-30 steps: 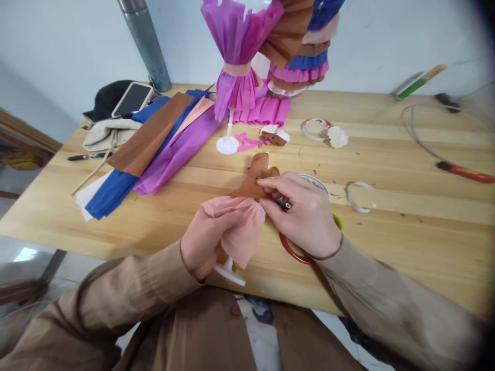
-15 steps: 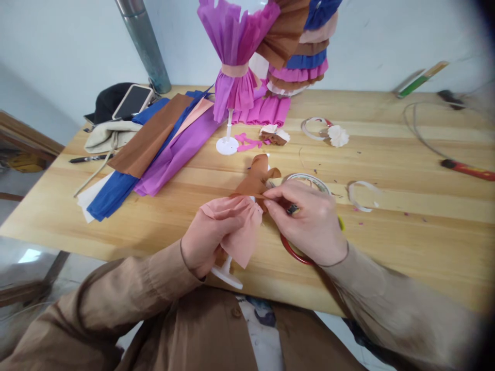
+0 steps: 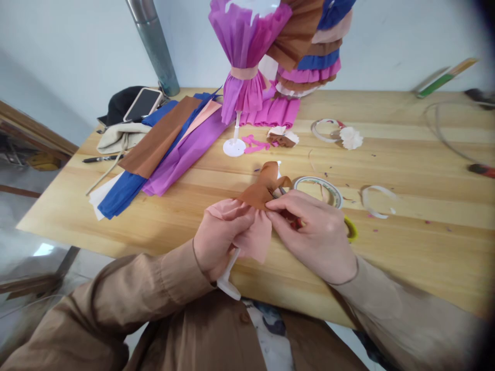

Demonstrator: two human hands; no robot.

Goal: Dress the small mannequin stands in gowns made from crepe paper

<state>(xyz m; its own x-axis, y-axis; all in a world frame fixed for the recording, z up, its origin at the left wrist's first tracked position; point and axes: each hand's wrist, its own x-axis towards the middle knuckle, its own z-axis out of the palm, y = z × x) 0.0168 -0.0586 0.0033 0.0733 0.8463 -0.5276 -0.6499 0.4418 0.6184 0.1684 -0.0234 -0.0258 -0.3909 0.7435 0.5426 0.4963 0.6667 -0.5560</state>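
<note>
My left hand is closed round the pale pink crepe paper skirt of a small dress form. Its white stand sticks out tilted below that hand, near the table's front edge. Brown crepe paper wraps the form's upper part, leaving a white tip bare at the top. My right hand pinches the lower edge of this brown paper at the waist, thumb against forefinger. A metal and red tool, partly hidden, shows by the right fingers; I cannot tell its kind.
A tape roll and a yellow ring lie by my right hand. Crepe paper strips are piled left. Behind stand a purple paper dress on a stand and a tiered dress. A phone and flask are back left.
The view has shifted a little, so the table's things sit slightly differently. The form's stand has tilted, and my right fingers now press the brown paper lower over the pink waist.
</note>
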